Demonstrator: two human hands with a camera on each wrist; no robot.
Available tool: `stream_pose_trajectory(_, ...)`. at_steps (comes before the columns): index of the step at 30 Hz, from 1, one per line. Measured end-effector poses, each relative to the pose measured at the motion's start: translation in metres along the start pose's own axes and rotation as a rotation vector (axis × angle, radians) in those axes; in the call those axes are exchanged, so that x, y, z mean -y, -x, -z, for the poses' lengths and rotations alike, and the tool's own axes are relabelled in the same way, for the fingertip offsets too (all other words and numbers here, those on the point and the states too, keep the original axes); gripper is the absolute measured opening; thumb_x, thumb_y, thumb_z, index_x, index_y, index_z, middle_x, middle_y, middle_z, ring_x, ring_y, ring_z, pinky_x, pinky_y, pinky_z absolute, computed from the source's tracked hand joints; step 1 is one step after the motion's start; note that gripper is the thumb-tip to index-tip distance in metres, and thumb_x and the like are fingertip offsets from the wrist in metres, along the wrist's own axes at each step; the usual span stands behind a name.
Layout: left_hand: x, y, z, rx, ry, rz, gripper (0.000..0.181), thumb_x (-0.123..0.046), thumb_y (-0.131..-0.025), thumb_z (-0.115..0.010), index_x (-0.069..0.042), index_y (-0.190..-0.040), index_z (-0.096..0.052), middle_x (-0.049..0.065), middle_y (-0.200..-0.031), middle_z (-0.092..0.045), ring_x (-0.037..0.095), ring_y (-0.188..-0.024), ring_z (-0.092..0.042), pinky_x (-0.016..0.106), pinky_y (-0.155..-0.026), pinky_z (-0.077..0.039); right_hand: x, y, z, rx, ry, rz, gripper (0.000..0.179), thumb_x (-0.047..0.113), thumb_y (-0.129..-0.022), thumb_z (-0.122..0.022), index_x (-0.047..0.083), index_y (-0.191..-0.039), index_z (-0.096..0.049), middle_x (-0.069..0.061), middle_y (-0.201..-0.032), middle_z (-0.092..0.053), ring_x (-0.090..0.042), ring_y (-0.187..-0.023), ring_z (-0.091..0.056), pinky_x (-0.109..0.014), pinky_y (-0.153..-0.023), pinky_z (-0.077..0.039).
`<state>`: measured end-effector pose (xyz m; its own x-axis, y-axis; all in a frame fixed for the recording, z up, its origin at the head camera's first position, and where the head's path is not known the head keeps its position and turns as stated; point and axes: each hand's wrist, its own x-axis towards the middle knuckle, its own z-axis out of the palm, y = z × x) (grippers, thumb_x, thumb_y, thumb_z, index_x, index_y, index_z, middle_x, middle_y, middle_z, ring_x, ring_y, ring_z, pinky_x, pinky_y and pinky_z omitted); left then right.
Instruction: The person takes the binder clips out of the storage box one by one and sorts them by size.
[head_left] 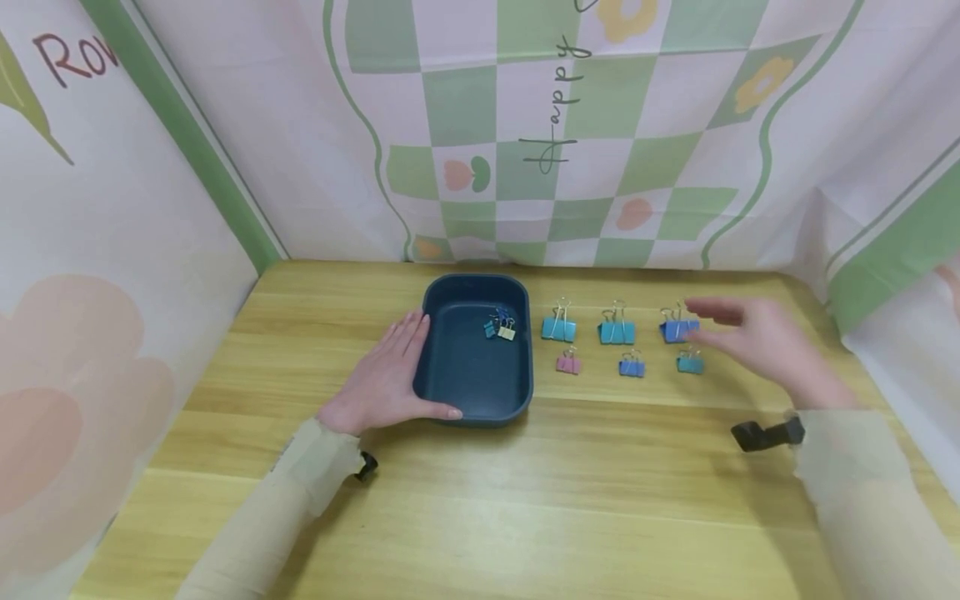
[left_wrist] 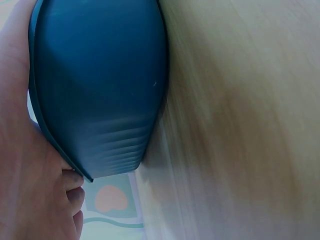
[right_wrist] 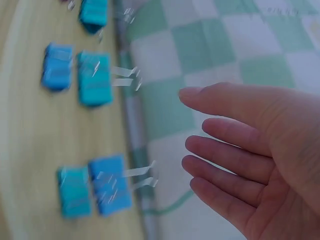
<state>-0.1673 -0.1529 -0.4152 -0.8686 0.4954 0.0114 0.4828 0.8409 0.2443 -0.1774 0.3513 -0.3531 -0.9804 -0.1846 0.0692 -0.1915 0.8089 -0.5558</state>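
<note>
My left hand (head_left: 384, 375) rests against the left side of a dark blue tray (head_left: 480, 419), fingers along its rim and thumb at the near edge. In the left wrist view, the outer wall of the tray (left_wrist: 100, 90) fills the upper left beside the hand. Inside lie several small binder clips (head_left: 506, 332), blue, teal and pale yellow. Over on the right, my right hand (head_left: 765, 337) hovers next to a large blue binder clip (head_left: 678, 331). The right wrist view shows its thumb and fingers apart, with nothing between them, and the blue binder clip (right_wrist: 111, 185) a short way off.
Two large teal binder clips (head_left: 558, 328) (head_left: 617, 332) stand in the back row with the blue one. In front sit small pink (head_left: 568, 365), blue (head_left: 632, 367) and teal (head_left: 690, 364) binder clips. A patterned curtain (head_left: 525, 192) hangs behind the wooden table (head_left: 570, 500).
</note>
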Motion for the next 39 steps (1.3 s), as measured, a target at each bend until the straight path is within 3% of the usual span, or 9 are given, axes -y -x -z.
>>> stream_pose_trajectory(1,0.000,0.000,0.000,0.001,0.000,0.002,0.146,-0.101,-0.064,-0.047,-0.004,-0.163,0.000,0.012,-0.169,0.003,0.019,-0.154,0.005,0.035,-0.123,-0.003,0.007,-0.001,0.001,-0.001,0.009,0.003,0.060,0.040,-0.092,-0.078,0.004,-0.137,-0.063,-0.023,-0.136,-0.061,-0.049,-0.121,-0.057,-0.064,-0.097,-0.045)
stream_pose_trajectory(5,0.001,0.000,0.000,-0.002,-0.002,0.004,0.146,-0.101,-0.064,-0.047,-0.003,-0.163,-0.002,0.013,-0.169,0.002,0.019,-0.154,0.005,0.036,-0.123,-0.004,0.035,-0.006,-0.002,0.018,0.015,0.009,0.064,0.046,-0.090,-0.078,0.009,-0.140,-0.063,-0.020,-0.139,-0.060,-0.047,-0.125,-0.054,-0.065,-0.099,-0.043)
stream_pose_trajectory(13,0.001,0.000,0.000,0.004,-0.005,0.005,0.146,-0.101,-0.064,-0.047,-0.004,-0.163,-0.002,0.012,-0.170,0.003,0.019,-0.154,0.006,0.035,-0.123,-0.003,0.080,-0.019,-0.028,0.067,-0.035,0.151,0.057,0.035,-0.090,-0.081,0.007,-0.138,-0.065,-0.015,-0.135,-0.063,-0.043,-0.123,-0.059,-0.059,-0.099,-0.048)
stream_pose_trajectory(21,0.002,0.001,0.001,0.002,-0.004,0.001,0.145,-0.101,-0.064,-0.047,-0.004,-0.163,-0.002,0.011,-0.169,0.003,0.019,-0.154,0.006,0.035,-0.123,-0.003,0.118,-0.040,-0.064,0.096,-0.099,0.217,0.053,0.027,-0.088,-0.083,0.006,-0.134,-0.067,-0.012,-0.131,-0.067,-0.034,-0.116,-0.065,-0.051,-0.098,-0.052)
stream_pose_trajectory(27,0.002,0.001,0.001,-0.004,0.002,-0.007,0.144,-0.100,-0.066,-0.047,-0.003,-0.163,-0.004,0.012,-0.169,0.002,0.020,-0.154,0.004,0.036,-0.123,-0.004,0.141,-0.058,-0.089,0.130,-0.145,0.223,0.056,0.032,-0.086,-0.085,0.007,-0.133,-0.068,-0.009,-0.128,-0.069,-0.029,-0.113,-0.067,-0.046,-0.097,-0.053)
stream_pose_trajectory(33,0.002,0.001,0.002,-0.012,0.012,-0.015,0.144,-0.100,-0.066,-0.047,-0.001,-0.163,-0.007,0.013,-0.170,0.000,0.021,-0.154,0.002,0.038,-0.124,-0.005,0.158,-0.077,-0.113,0.159,-0.149,0.240,0.053,0.029,-0.086,-0.085,0.005,-0.130,-0.070,-0.014,-0.123,-0.071,-0.031,-0.107,-0.070,-0.044,-0.092,-0.056)
stream_pose_trajectory(39,0.001,0.001,0.002,-0.008,0.008,-0.021,0.143,-0.099,-0.067,-0.047,-0.001,-0.163,-0.007,0.013,-0.170,0.000,0.021,-0.154,0.004,0.038,-0.124,-0.004,0.172,-0.095,-0.131,0.206,-0.168,0.185,0.057,0.026,-0.087,-0.084,0.001,-0.135,-0.065,-0.015,-0.130,-0.067,-0.029,-0.118,-0.065,-0.043,-0.096,-0.055)
